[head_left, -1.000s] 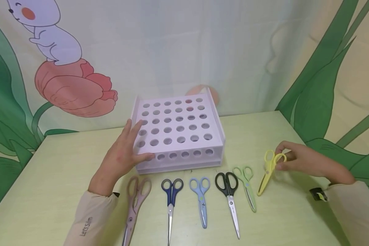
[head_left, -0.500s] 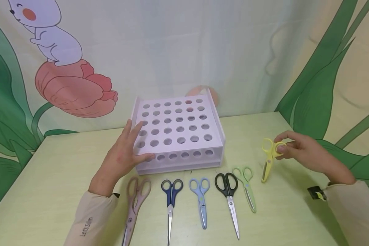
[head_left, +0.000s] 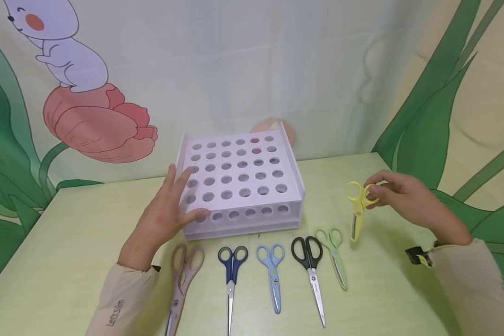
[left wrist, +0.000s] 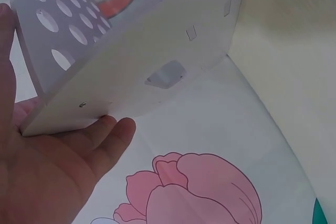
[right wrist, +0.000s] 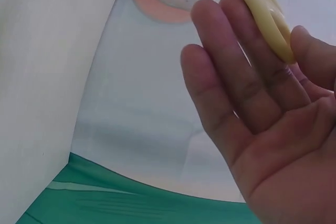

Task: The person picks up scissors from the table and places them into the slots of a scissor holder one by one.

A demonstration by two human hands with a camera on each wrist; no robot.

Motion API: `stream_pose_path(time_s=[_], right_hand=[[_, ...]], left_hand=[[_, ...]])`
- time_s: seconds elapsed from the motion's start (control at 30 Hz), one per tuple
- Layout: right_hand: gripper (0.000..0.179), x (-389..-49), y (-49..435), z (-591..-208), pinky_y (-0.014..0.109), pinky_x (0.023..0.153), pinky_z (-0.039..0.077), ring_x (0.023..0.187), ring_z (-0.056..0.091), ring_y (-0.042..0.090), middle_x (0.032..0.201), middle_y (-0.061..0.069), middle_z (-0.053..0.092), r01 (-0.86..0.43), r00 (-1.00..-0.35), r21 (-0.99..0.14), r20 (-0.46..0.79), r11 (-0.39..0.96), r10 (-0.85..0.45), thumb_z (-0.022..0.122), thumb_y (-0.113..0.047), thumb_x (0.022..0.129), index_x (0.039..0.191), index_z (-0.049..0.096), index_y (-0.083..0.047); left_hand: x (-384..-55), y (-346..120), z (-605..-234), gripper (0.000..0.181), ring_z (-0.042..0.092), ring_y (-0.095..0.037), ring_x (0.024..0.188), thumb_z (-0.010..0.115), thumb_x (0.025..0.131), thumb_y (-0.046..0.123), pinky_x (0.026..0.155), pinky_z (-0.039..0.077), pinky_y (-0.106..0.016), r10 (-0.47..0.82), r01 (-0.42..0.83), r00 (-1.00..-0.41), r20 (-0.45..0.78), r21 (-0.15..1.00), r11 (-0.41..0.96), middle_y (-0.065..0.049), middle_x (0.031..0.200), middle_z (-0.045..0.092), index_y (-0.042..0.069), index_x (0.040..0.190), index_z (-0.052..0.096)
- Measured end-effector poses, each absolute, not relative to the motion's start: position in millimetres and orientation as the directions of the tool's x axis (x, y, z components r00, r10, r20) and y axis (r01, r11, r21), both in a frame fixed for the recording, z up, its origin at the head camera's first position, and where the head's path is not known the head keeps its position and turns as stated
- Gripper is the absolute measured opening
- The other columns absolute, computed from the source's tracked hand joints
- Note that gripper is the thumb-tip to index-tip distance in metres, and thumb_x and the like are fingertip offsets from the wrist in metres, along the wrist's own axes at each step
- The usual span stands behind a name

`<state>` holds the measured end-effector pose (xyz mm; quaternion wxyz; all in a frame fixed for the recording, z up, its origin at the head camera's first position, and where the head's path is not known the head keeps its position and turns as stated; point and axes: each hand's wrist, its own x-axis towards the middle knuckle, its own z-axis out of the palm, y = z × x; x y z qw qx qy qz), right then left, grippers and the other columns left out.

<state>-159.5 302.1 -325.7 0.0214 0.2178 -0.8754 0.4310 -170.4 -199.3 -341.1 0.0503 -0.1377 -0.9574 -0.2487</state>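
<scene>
In the head view my right hand (head_left: 405, 200) pinches one handle loop of the small yellow scissors (head_left: 358, 212), which hang upright with blades down over the table's right side. Thumb and index finger hold the yellow loop (right wrist: 268, 22) in the right wrist view; the other fingers extend loosely. My left hand (head_left: 161, 214) grips the front left corner of a white rack (head_left: 231, 205) full of round holes. Its thumb lies along the front edge while other fingers (left wrist: 113, 142) press the outer side panel (left wrist: 126, 82).
A row of scissors lies before the rack: pink (head_left: 184, 284), dark blue (head_left: 232, 275), light blue (head_left: 273, 275), black-handled (head_left: 311, 270) and pale green (head_left: 333, 254). Behind the table (head_left: 88, 233) hangs a cloth (head_left: 218, 70) with plant and animal drawings.
My right hand has raised the yellow scissors and brought them slightly left, their blades swinging more upright. My left hand stays on the rack's corner.
</scene>
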Motion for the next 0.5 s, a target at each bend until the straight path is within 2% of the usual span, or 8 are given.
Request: stream_pose_path(time_s=[0.27, 0.4, 0.5], right_hand=[[0.011, -162, 293, -319, 0.028, 0.072, 0.058, 0.081, 0.073, 0.013, 0.095, 0.004, 0.073, -0.439, -0.889, -0.782, 0.306, 0.443, -0.341, 0.055, 0.0, 0.103, 0.106, 0.062, 0.007], [0.01, -163, 288, -314, 0.031, 0.072, 0.058, 0.079, 0.074, 0.018, 0.093, 0.006, 0.072, -0.437, -0.887, -0.812, 0.318, 0.388, -0.334, 0.055, 0.0, 0.103, 0.104, 0.06, 0.008], [0.012, -163, 284, -308, 0.032, 0.07, 0.059, 0.077, 0.074, 0.02, 0.092, 0.009, 0.072, -0.423, -0.895, -0.822, 0.314, 0.382, -0.317, 0.055, -0.003, 0.104, 0.105, 0.06, 0.008]], left_hand=[[-169, -196, -339, 0.103, 0.033, -0.055, 0.138, 0.079, 0.085, 0.05, 0.101, 0.039, -0.065, 0.215, 0.268, -0.962, 0.165, 0.452, 0.851, -0.027, 0.165, -0.004, 0.016, 0.162, 0.02], [-168, -196, -338, 0.104, 0.034, -0.053, 0.138, 0.078, 0.086, 0.051, 0.101, 0.04, -0.063, 0.201, 0.243, -0.97, 0.14, 0.456, 0.856, -0.026, 0.165, -0.002, 0.013, 0.162, 0.018], [-167, -195, -337, 0.112, 0.032, -0.053, 0.139, 0.078, 0.085, 0.052, 0.103, 0.038, -0.062, 0.191, 0.234, -0.972, 0.139, 0.457, 0.858, -0.027, 0.165, -0.003, 0.006, 0.162, 0.011]])
